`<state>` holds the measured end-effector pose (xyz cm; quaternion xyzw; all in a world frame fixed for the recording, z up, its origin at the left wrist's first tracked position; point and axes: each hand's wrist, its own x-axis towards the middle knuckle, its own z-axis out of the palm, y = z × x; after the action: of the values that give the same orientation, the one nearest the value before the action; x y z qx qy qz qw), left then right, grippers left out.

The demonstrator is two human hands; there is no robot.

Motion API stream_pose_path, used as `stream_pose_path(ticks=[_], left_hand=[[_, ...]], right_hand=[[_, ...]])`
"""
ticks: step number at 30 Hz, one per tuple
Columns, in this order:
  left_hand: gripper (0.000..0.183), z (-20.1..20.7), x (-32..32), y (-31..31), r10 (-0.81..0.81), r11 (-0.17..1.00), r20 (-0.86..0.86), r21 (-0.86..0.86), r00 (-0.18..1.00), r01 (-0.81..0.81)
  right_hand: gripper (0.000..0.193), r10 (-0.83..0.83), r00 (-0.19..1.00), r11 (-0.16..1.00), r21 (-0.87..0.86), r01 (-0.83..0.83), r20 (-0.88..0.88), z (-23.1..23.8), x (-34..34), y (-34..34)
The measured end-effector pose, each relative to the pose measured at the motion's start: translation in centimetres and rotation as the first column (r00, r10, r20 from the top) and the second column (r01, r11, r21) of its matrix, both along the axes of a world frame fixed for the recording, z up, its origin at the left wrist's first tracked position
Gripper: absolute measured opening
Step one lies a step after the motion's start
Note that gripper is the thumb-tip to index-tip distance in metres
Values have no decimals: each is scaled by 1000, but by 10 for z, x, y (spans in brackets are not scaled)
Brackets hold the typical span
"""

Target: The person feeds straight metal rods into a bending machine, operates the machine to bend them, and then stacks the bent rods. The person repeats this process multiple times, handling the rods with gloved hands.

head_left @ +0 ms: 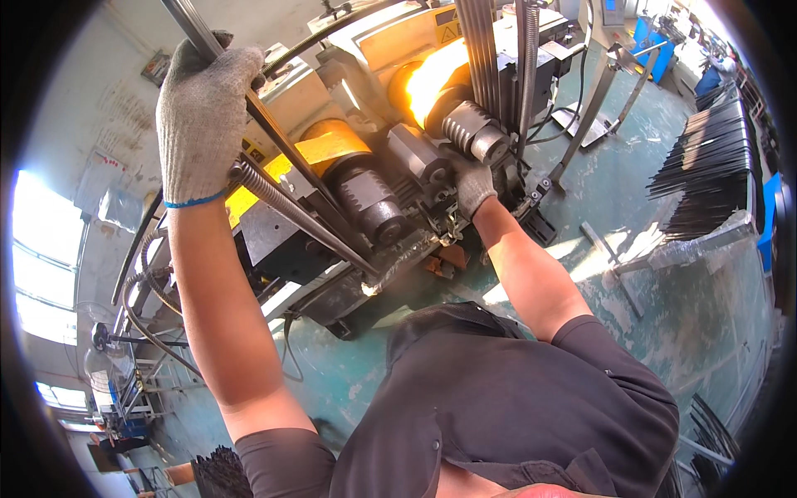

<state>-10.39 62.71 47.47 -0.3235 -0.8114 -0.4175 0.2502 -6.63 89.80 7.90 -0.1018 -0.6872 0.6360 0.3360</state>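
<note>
At the upper left of the frame, a long metal bar (196, 29) is gripped by the gloved left hand (203, 129), fingers wrapped around it, presumably so that its slant across the front of the machine (390, 51) can be controlled. Over to the centre: the right hand (476, 189), gloved too, is tucked in just below a grooved roller (477, 133), perhaps for a part deep inside to be reached; its fingers are hidden, so whether anything is held cannot be told. A second grooved roller (363, 195) is mounted further left, its end turned toward the wearer, probably for easy access. Both are lit from behind by orange glare. Below, a worn green floor (635, 319) is streaked with sunlight; at the right, dark strips (706, 162) are piled up, and at far left the pale wall (108, 108) is broken by a bright window (46, 266).
</note>
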Motion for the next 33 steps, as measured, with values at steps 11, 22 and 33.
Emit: stream_pose_path(ticks=[11,22,33], left_hand=[[43,-1,0,-1,-48,999,7,5,999,48],[34,-1,-1,-5,31,999,22,29,999,-32],[35,-5,-18,-49,-115,993,320,9,941,118]], right_hand=[[21,25,999,998,-61,-24,21,5,1,-2],[24,44,995,981,-192,-25,93,27,8,-11],[26,-66,941,916,394,-75,332,20,13,-13]])
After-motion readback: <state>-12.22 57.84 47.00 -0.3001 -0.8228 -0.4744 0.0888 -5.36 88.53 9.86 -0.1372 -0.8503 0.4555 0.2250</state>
